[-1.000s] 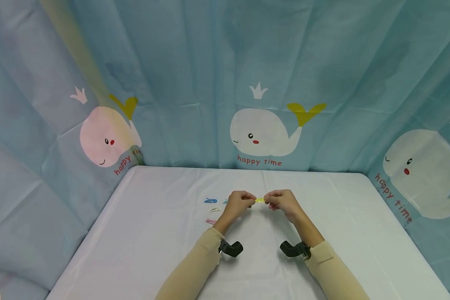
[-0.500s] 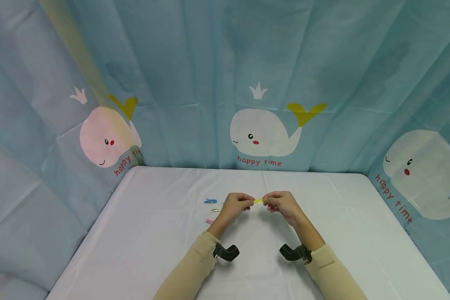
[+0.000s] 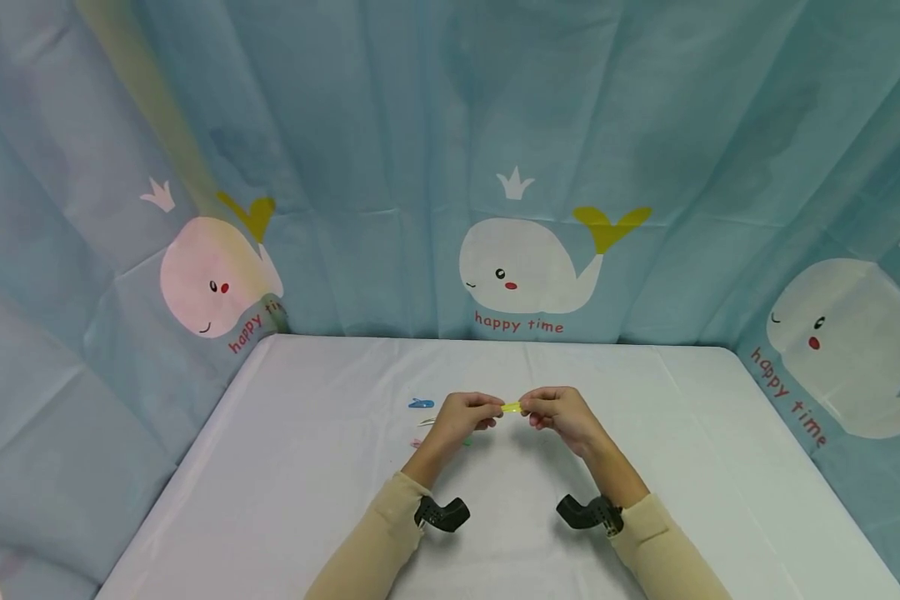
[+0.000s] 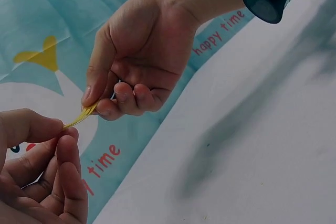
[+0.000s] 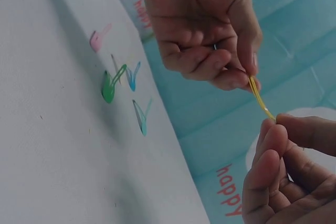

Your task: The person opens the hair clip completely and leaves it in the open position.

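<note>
A thin yellow snap hair clip [image 3: 511,407] spans the gap between my two hands above the table. My left hand [image 3: 459,417] pinches one end between thumb and index finger. At the other end, my right hand [image 3: 561,412] has the same thumb-and-finger pinch. The right wrist view shows the clip [image 5: 258,98] side-on and slightly bowed, its ends hidden under the fingertips. The remaining fingers of both hands curl loosely.
Several snap hair clips lie on the white table [image 3: 307,500] around my left forearm: blue [image 3: 421,403], pink [image 5: 95,41], green [image 5: 108,90], teal [image 5: 142,119] and a pale one [image 3: 427,422]. A blue whale-print curtain [image 3: 390,275] stands behind the table.
Both hands have drifted slightly left and toward me with the yellow hair clip pinched between them. My left forearm has moved left, uncovering part of the green hair clip.
</note>
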Demonstrator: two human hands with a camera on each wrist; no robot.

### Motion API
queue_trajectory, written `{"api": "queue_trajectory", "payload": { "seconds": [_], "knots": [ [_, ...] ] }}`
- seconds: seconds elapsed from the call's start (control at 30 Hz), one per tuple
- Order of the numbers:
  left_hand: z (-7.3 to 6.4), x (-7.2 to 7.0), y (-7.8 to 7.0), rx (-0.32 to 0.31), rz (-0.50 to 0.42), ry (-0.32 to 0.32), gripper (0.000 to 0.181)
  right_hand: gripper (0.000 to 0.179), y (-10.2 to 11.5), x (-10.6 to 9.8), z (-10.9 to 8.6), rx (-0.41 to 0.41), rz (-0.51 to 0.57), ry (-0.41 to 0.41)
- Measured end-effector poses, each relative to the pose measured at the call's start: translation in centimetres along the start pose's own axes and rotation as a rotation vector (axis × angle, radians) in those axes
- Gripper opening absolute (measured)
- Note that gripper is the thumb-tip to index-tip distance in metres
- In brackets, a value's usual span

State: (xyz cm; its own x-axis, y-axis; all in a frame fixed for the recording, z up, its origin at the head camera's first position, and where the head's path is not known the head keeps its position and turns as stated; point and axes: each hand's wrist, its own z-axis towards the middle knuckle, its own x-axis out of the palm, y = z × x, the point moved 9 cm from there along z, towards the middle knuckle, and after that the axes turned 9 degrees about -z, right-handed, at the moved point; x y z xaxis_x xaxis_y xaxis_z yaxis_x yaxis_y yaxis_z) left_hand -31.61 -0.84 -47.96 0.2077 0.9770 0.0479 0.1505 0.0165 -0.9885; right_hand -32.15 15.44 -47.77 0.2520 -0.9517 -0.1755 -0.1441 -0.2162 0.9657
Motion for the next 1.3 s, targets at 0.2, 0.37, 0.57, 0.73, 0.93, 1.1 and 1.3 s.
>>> {"api": "queue_trajectory", "payload": {
  "seconds": [0.2, 0.37, 0.57, 0.73, 0.93, 1.1, 1.3],
  "knots": [
    [-0.5, -0.4, 0.5, -0.024, -0.062, 0.015, 0.023, 0.017, 0.0, 0.7, -0.3, -0.008, 0.025, 0.034],
    [-0.8, -0.6, 0.9, -0.057, -0.168, 0.044, 0.026, 0.015, 0.3, 1.2, -0.5, -0.015, 0.054, 0.060],
    [-1.4, -1.2, 1.6, -0.096, -0.243, 0.063, 0.030, 0.011, 0.0, 2.3, -0.5, 0.004, 0.101, 0.120],
    [-1.7, -1.5, 1.8, -0.102, -0.265, 0.070, 0.031, 0.010, -0.2, 3.0, -0.8, 0.011, 0.141, 0.168],
    [-2.1, -1.7, 1.9, -0.112, -0.323, 0.070, 0.033, 0.009, -0.2, 3.7, -1.1, 0.006, 0.184, 0.206],
    [-2.2, -1.7, 2.1, -0.123, -0.351, 0.068, 0.034, 0.010, -0.2, 4.0, -1.3, 0.006, 0.196, 0.218],
    [-2.2, -1.8, 2.5, -0.145, -0.378, 0.065, 0.033, 0.010, -0.3, 4.0, -1.2, 0.008, 0.202, 0.212]
  ]
}}
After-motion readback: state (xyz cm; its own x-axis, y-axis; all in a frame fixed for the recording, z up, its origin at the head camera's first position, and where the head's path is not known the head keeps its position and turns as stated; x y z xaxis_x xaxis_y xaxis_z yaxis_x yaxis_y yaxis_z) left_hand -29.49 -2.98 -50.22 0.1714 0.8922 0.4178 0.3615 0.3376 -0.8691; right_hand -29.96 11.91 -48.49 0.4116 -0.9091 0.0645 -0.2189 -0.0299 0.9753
